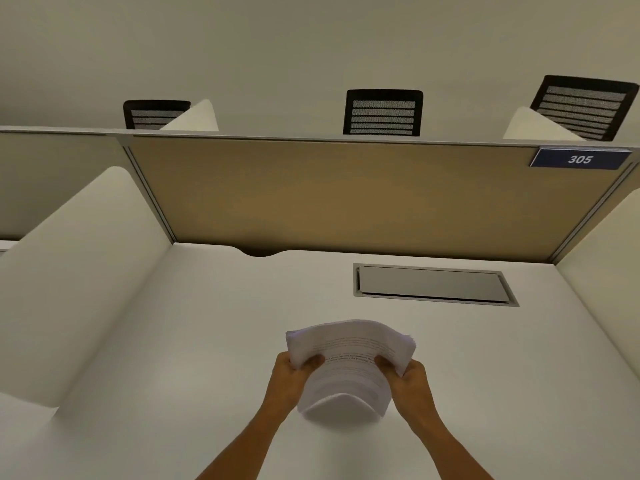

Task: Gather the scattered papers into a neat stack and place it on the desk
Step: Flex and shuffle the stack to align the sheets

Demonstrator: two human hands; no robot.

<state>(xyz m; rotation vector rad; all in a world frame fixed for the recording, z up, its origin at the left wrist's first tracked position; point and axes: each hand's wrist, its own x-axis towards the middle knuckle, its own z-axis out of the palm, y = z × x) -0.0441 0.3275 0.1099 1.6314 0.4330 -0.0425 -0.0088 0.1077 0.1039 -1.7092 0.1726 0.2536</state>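
- From the head camera, looking down over the white desk (173, 341): both bare hands are out in front, near the middle of the desk's near half.
- The stack of papers (349, 358) sits between the two hands, lifted and bowed upward in an arch; faint lines of print run across the top sheet.
- The left hand (294, 379) is clenched on the stack's left edge, thumb on top, fingers tucked beneath.
- The right hand (408, 379) grasps the right edge the same way, thumb pressed onto the top sheet.
- The near end of the stack curls down toward the desk; whether it touches the surface I cannot tell.
- Farther off and to the right, a grey rectangular cable hatch (433, 285) is set flush in the desk, its lid closed.
- A tan partition panel (346, 199) closes the far side of the desk, with a curved cable notch (259, 252) at its foot.
- A blue plate reading 305 (580, 159) sits in the panel's upper right corner.
- White side dividers (69, 271) flank the desk left and right.
- Beyond the panel, three black mesh chair backs (382, 113) stand up against a pale wall.
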